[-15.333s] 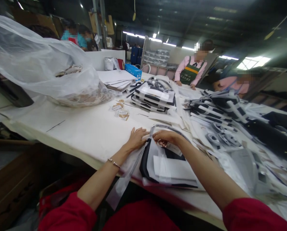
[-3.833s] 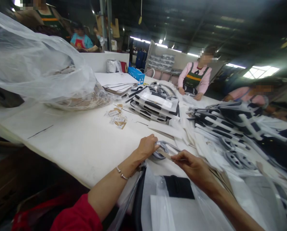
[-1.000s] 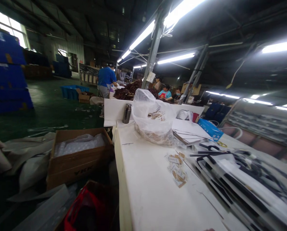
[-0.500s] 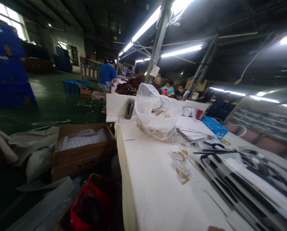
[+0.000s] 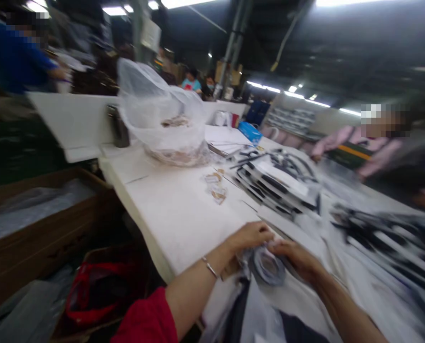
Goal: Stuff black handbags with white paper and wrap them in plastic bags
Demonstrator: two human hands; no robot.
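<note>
My left hand [image 5: 253, 236] and my right hand [image 5: 296, 257] meet over the near part of the white table. Just below their fingertips is a grey, ring-shaped roll of tape [image 5: 278, 272], blurred by motion. My right thumb and fingers pinch at its upper edge. The left fingers are curled beside it; what they grip is hidden. A small brown piece [image 5: 231, 269] shows under my left wrist. Closer to me lie dark and white strips [image 5: 265, 312] in clear plastic. Past my hands, small tan-and-white packets [image 5: 215, 186] lie on the table.
A big clear plastic bag [image 5: 162, 119] of small brown pieces stands beyond, next to a dark flask [image 5: 118, 126]. Stacked black-and-white strips [image 5: 276, 188] lie to the right. Cardboard boxes [image 5: 55, 228] stand at left below the table edge. A person in pink [image 5: 365, 143] works across the table.
The view has swung right and down. Both my hands have come into view together at the roll of tape; before, only a fingertip showed at the bottom edge.
</note>
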